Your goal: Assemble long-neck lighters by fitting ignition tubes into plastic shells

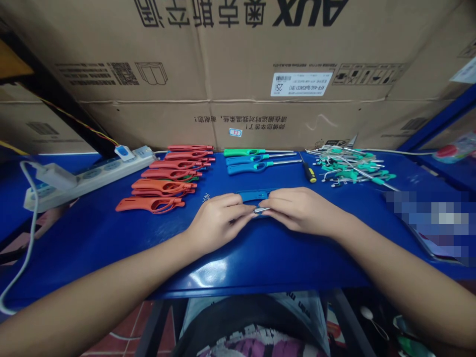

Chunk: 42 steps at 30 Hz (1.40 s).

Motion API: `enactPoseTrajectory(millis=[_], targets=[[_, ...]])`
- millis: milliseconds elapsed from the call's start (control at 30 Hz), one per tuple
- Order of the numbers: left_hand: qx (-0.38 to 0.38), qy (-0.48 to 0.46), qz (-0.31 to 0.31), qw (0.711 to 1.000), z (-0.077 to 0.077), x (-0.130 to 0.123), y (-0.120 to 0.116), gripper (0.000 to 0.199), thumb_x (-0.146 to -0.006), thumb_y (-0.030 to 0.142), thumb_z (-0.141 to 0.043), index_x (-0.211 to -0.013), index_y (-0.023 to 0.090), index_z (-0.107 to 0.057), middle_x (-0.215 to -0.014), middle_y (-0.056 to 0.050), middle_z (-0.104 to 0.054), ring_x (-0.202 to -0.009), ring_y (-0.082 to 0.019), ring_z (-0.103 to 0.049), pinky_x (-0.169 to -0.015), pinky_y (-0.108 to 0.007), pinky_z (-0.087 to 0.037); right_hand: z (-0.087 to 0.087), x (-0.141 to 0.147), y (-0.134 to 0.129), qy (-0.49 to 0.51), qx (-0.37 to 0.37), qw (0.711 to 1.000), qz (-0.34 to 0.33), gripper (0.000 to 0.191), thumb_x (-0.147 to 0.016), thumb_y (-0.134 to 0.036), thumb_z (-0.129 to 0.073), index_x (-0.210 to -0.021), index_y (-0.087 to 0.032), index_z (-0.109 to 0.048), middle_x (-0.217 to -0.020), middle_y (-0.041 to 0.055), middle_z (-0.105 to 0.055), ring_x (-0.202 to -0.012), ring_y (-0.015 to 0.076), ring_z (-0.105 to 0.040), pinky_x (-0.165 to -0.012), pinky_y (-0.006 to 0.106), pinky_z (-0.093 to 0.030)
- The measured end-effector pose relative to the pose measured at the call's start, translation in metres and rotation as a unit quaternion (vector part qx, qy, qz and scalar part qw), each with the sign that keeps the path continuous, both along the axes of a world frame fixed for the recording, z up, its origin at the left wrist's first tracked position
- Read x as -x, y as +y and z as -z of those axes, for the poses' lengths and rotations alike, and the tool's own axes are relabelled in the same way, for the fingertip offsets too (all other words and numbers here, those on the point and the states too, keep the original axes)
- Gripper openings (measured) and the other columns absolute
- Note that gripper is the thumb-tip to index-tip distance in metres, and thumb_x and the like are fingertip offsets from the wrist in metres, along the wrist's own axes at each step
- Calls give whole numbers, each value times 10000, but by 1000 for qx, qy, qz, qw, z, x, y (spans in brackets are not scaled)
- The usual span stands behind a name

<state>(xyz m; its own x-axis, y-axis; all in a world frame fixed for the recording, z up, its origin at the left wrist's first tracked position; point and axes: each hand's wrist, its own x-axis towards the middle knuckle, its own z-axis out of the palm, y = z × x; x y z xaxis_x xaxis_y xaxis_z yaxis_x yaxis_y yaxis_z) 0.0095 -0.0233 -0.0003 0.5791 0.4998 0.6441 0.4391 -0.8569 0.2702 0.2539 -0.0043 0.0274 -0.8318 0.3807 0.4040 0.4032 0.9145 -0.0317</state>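
Pinching hands: the left hand (219,216) and the right hand (300,208) meet above the table (297,263), both closed with their fingertips on a small metal piece (261,210); how deep each grip goes is hidden by the fingers.
Metal piece: it sits between the two hands, low over the table. Being small and smooth-looking, it might slip or spring away if one hand pressed harder than the other or pulled at an angle.
Blue shell: the blue shell (250,196) lies just beyond the fingertips, its hollow side apparently up. A knuckle brushing it could shift it, and anything loose inside might tip out; its contents are too small to tell.
Tiny pins: the tiny pins (206,197) lie loose beside the left hand. A sideways sweep of that hand could scatter them.
Teal parts: the teal parts (348,174) are heaped at the right with thin wires and metal rods crossing. Tugging one out carelessly could snag a wire or drag others along.
Screwdriver: the screwdriver (310,173) lies beyond the right hand, near that heap; a bump could probably roll it.
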Motion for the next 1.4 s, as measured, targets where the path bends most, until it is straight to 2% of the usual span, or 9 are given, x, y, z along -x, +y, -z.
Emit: enactPoseTrajectory(millis=[100, 233, 400, 567, 700, 800, 967, 1167, 1400], targets=[[2, 1, 4, 1000, 0, -2, -3, 154, -971, 210, -624, -989, 118, -747, -716, -21, -603, -661, -127, -577, -597, -238, -427, -4, 4, -6, -3, 76, 997, 31, 223, -980, -322, -538, -943, -153, -678, -814, 49, -680, -737, 161, -608, -643, 274, -387], [36, -17, 1, 999, 0, -8, -9, 139, -966, 197, -619, -966, 120, -735, -730, -13, -588, -632, -108, -556, -589, -225, -433, -5, 12, -9, 14, 174, 978, 116, 387, -946, -455, -548, -674, -180, -562, -611, -13, -554, -590, 119, -490, -576, 266, -275], [105, -32, -7, 994, 0, -13, -12, 178, -913, 233, -703, -1075, 157, -710, -815, -12, -618, -715, -122, -595, -666, -228, -498, 0, 9, 2, 46, 247, 961, 116, 455, -932, -487, -535, -598, -183, -489, -555, -35, -463, -551, 97, -430, -573, 259, -252], [173, -41, -28, 984, 0, -10, -6, 422, -881, 235, -732, -1288, 187, -628, -1003, -36, -698, -895, -148, -677, -793, -254, -571, -6, -9, 16, 65, 247, 956, 142, 427, -904, -467, -533, -588, -190, -463, -555, -42, -410, -544, 95, -385, -566, 266, -249], [146, -25, -31, 988, 1, -5, 0, 286, -902, 252, -715, -1177, 180, -689, -1065, -55, -741, -958, -180, -697, -891, -315, -562, -13, -23, 22, 76, 241, 951, 180, 465, -936, -480, -497, -585, -198, -381, -556, -49, -347, -546, 94, -339, -567, 273, -246], [139, -28, -28, 990, 2, -5, 2, 155, -951, 252, -657, -1067, 174, -723, -1032, -58, -768, -928, -187, -704, -858, -319, -560, -13, -27, 23, 80, 249, 947, 188, 493, -953, -502, -490, -592, -202, -339, -561, -54, -311, -550, 96, -309, -565, 276, -238], [147, -41, -34, 988, 0, -6, 3, 128, -960, 230, -639, -1017, 169, -736, -946, -48, -774, -835, -170, -701, -777, -284, -555, -10, -25, 24, 86, 278, 947, 139, 521, -1013, -551, -379, -628, -200, -393, -593, -49, -366, -567, 100, -347, -588, 279, -261], [161, -50, -42, 985, 0, -5, 3, 152, -951, 238, -653, -1047, 167, -747, -921, -47, -754, -819, -157, -684, -751, -257, -539, -9, -25, 25, 59, 246, 953, 165, 480, -944, -530, -520, -614, -190, -444, -570, -54, -382, -556, 94, -353, -577, 271, -244], [197, -55, -52, 977, 3, -6, 6, 173, -923, 236, -689, -1064, 166, -761, -867, -38, -717, -743, -137, -663, -690, -244, -538, -16, -29, 23, -60, 243, 951, 181, 432, -901, -474, -541, -587, -190, -457, -566, -40, -440, -571, 109, -397, -592, 279, -237]])
